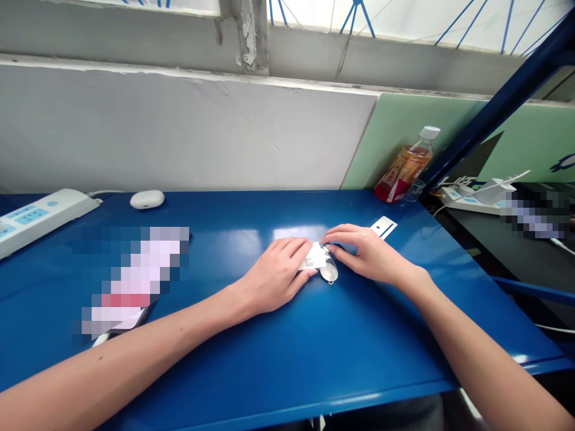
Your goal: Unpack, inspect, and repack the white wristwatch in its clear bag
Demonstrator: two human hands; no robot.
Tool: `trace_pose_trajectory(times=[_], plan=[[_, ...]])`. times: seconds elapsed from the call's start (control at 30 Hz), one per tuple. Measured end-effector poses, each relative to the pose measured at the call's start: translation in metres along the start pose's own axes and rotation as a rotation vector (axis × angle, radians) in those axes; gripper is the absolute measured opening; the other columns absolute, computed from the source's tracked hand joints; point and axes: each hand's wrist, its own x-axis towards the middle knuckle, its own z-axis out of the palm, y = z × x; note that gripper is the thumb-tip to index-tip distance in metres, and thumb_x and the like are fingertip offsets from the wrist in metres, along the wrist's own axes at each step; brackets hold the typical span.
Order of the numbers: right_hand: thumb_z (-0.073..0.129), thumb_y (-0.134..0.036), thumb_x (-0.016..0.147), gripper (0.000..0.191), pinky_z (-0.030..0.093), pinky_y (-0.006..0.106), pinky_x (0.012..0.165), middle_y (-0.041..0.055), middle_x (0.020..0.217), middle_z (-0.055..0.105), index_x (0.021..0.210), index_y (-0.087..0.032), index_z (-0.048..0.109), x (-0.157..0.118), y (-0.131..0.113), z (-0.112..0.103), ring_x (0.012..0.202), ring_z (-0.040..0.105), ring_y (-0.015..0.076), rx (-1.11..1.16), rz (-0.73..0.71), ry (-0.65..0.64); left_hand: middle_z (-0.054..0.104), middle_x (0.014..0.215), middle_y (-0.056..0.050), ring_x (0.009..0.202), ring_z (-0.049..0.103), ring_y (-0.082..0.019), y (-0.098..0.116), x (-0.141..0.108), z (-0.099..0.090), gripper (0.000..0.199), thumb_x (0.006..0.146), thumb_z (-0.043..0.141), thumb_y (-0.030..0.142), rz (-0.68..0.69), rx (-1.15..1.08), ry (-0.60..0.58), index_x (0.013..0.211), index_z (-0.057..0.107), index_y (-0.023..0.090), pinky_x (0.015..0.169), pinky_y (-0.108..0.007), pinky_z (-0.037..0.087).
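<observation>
1. Your left hand [277, 269] lies low over the blue glossy tabletop [251, 371]. Its fingers are together and gently bent across the left part of a small white rectangular card with a printed patch [315, 257], and the thumb is set apart at the near edge. The card is held between them, its right part showing.
2. Just right of that card, partly against its edge, is a shiny silvery oval piece with a small ring-like tip [329, 271], its tip pointing toward you. What it is made of, you cannot tell.
3. Your right hand [375, 256] comes in from the other side, thumb and forefinger curved with their tips close together at the far end of the oval piece. Whether they pinch it or only touch it, you cannot tell.
4. Beyond your right hand, partly hidden by it, is a flat white strip with a dark blue line [385, 227].
5. Toward the back right corner stands a clear plastic bottle with a white cap and a red and orange label [402, 170], tilted.
6. At the far left are a white rounded case [147, 199] and a white power strip with light blue sockets [42, 218].
</observation>
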Motion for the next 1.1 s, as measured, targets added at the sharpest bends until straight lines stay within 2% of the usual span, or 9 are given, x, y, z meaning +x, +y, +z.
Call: trace_pose_trajectory(times=[0.17,0.33,0.63,0.87,1.0,1.1], plan=[[0.054,-0.016,0.092,0.023,0.053,0.035,0.089,0.0071,0.109,0.074,0.105,-0.02,0.072,0.001,-0.002,-0.003,0.1,0.068,0.0222,0.011,0.009,0.008,0.057,0.135,-0.017,0.122,0.055,-0.03,0.001,0.0,-0.001,0.04,0.102,0.042,0.033,-0.015,0.0,-0.016,0.135,0.048,0.012,0.102,-0.048,0.045],[0.054,-0.01,0.088,0.03,0.053,0.033,0.09,0.0069,0.113,0.072,0.112,-0.02,0.07,-0.001,0.0,-0.001,0.102,0.067,0.021,0.04,-0.012,-0.03,0.057,0.135,-0.017,0.123,0.054,-0.03,0.001,0.001,0.0,0.039,0.101,0.043,0.03,-0.006,0.004,-0.014,0.135,0.048,0.011,0.102,-0.047,0.045],[0.057,-0.015,0.089,0.033,0.053,0.038,0.093,0.0095,0.12,0.068,0.12,-0.02,0.067,-0.003,0.003,0.005,0.107,0.065,0.0241,-0.007,-0.027,-0.043,0.057,0.134,-0.018,0.122,0.054,-0.031,0.001,0.001,0.0,0.039,0.102,0.042,0.031,-0.006,0.007,-0.01,0.134,0.048,0.01,0.102,-0.048,0.045],[0.057,-0.016,0.09,0.023,0.054,0.036,0.084,0.0081,0.106,0.074,0.107,-0.019,0.072,-0.001,-0.003,0.0,0.096,0.069,0.0233,-0.025,0.024,-0.008,0.056,0.135,-0.018,0.124,0.054,-0.032,-0.001,0.0,0.0,0.04,0.101,0.045,0.033,-0.031,-0.004,0.005,0.134,0.049,0.012,0.102,-0.05,0.045],[0.056,-0.024,0.095,0.019,0.053,0.033,0.078,0.0062,0.097,0.077,0.097,-0.02,0.074,0.0,-0.008,-0.004,0.088,0.071,0.0213,0.007,0.051,-0.018,0.057,0.134,-0.018,0.123,0.054,-0.032,-0.001,0.0,0.001,0.04,0.1,0.047,0.035,-0.037,-0.002,0.005,0.133,0.05,0.013,0.102,-0.051,0.045],[0.06,-0.031,0.093,0.02,0.053,0.033,0.08,0.0072,0.098,0.076,0.099,-0.019,0.075,0.0,-0.009,-0.005,0.089,0.07,0.0218,0.031,0.039,-0.034,0.057,0.134,-0.018,0.123,0.054,-0.032,0.0,0.0,0.001,0.04,0.099,0.048,0.035,-0.041,0.004,-0.001,0.133,0.051,0.013,0.102,-0.05,0.045]])
